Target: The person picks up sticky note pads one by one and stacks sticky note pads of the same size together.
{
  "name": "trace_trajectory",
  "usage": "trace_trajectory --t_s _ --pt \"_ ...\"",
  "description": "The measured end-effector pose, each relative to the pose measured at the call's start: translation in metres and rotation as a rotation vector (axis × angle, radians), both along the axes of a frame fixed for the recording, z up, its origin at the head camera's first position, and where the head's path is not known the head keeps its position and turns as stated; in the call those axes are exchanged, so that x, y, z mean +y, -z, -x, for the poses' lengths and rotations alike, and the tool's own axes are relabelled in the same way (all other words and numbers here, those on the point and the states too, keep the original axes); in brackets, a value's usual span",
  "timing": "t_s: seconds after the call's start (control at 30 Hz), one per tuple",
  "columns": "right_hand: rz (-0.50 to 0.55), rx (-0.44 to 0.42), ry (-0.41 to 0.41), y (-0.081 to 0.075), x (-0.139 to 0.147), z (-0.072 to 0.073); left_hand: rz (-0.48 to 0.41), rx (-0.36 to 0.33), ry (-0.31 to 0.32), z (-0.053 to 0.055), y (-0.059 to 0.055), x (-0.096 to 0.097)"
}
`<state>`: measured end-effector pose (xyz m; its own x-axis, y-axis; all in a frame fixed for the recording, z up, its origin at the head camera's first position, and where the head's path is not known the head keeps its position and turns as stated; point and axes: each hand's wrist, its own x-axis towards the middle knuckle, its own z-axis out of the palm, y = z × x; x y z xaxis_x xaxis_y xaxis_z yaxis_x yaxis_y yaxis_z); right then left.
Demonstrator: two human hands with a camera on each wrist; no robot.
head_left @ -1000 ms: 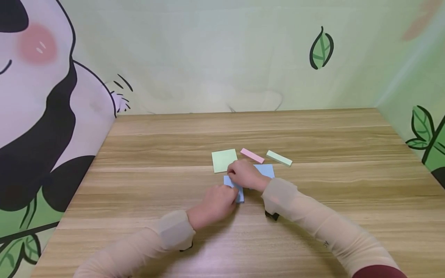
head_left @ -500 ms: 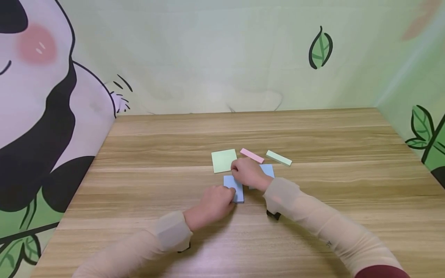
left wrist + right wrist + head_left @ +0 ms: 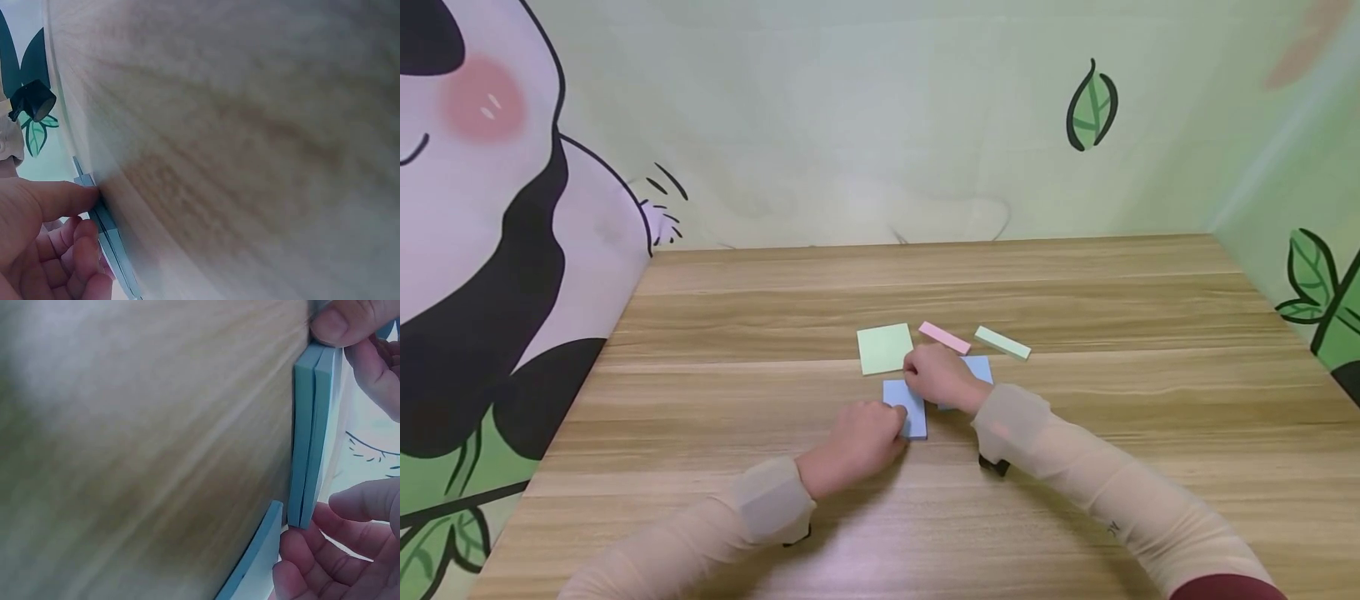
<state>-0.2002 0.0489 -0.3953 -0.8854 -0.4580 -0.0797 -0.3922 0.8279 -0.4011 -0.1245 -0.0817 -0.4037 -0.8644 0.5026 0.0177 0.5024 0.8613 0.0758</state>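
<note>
Two blue sticky note pads [image 3: 916, 418], one on top of the other, lie between the hands at mid-table. The left hand [image 3: 860, 437] holds them at the near end, its thumb [image 3: 78, 199] against the stack edge. At the far right corner, the right hand [image 3: 942, 373] has curled fingers touching the other end of the stacked pads [image 3: 307, 437]; the head view hides its fingertips. Another blue pad [image 3: 979, 367] lies partly behind the right hand, and its edge shows in the right wrist view.
Just beyond the hands lie a square pale green pad [image 3: 882, 350], a narrow pink pad [image 3: 945, 337] and a narrow pale green pad [image 3: 1003, 342]. The wooden table [image 3: 722, 333] meets a printed wall [image 3: 850, 125] at the back.
The right hand has shifted slightly right and the left hand slightly left, so more of the stacked blue pads shows. The other pads stay in place.
</note>
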Motion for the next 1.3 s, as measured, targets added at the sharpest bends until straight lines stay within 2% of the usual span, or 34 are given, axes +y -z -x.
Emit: trace_trajectory --t_s 0.1,0.27,0.37,0.47,0.57,0.63,0.8,1.0,1.3 --pt "0.002 0.016 0.041 -0.002 0.002 0.001 -0.036 -0.052 0.007 0.001 0.0 -0.003" --pt "0.037 0.019 0.139 -0.004 0.007 0.005 -0.166 -0.192 -0.019 0.006 -0.007 -0.01" --pt "0.064 -0.018 0.172 -0.005 0.01 0.006 -0.236 -0.224 -0.086 0.011 -0.013 -0.014" --pt "0.057 -0.045 0.176 -0.004 0.013 0.006 -0.283 -0.223 -0.167 0.018 -0.017 -0.018" --pt "0.027 -0.094 0.159 -0.003 0.015 0.005 -0.31 -0.242 -0.223 0.027 -0.017 -0.022" --pt "0.021 -0.167 0.151 -0.003 0.016 0.004 -0.317 -0.272 -0.24 0.031 -0.014 -0.024" --pt "0.05 -0.316 0.163 -0.004 0.017 0.001 -0.336 -0.362 -0.252 0.039 -0.008 -0.026" --pt "0.088 -0.349 0.178 -0.004 0.016 -0.001 -0.385 -0.454 -0.271 0.042 -0.002 -0.024" --pt "0.108 -0.39 0.196 -0.002 0.015 -0.001 -0.4 -0.458 -0.265 0.043 0.0 -0.024"
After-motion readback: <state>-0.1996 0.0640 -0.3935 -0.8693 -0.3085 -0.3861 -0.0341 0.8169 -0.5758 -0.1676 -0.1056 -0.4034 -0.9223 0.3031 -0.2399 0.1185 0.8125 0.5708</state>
